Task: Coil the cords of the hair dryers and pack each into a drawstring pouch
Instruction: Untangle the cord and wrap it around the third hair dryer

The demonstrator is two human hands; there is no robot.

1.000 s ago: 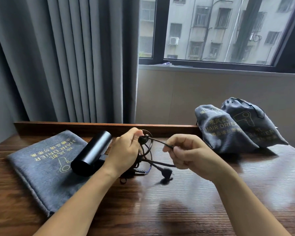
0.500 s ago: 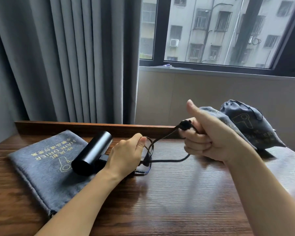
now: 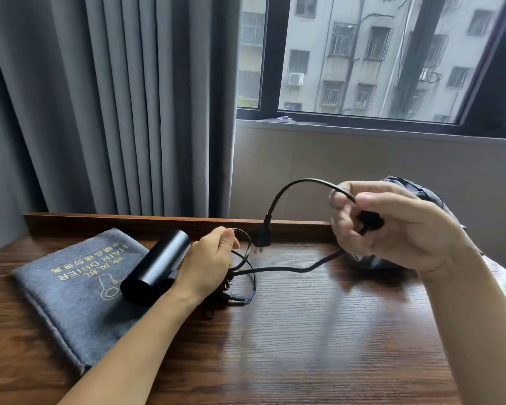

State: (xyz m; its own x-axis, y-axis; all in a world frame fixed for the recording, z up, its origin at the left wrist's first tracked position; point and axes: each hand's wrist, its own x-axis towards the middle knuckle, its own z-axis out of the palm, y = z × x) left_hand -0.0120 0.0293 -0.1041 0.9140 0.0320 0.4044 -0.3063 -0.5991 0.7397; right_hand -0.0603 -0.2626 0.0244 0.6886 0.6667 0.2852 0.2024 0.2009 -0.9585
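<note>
So the right hand (image 3: 392, 226) is up off the desk with its fingers curled around the black cord (image 3: 287, 268), gripping it near the plug end. From the top of that fist the cord arcs up and over to the left, and the plug (image 3: 262, 236) dangles at the end of the arc, prongs pointing down, just above the back of the desk. Another stretch of the same cord runs from under the hand down across the wood toward the left hand.

The left hand (image 3: 209, 266) is down low, fingers closed around the bunched loops of cord right at the hair dryer's handle, thumb on top. A couple of loose loops stick out to the right of it, and a little blue-tipped bit of wire pokes out below.

The hair dryer (image 3: 155, 270) itself is a black cylinder, lying tilted with its open end toward the camera, resting partly on the flat grey pouch (image 3: 70, 285) with gold "HAIR DRIER" print. That pouch lies flat on the left of the wooden desk (image 3: 319, 346).

Behind the right hand there's another grey pouch (image 3: 418, 190), mostly hidden, so can't say much about it. Grey curtain (image 3: 114, 106) and a window (image 3: 362, 54) at the back.
</note>
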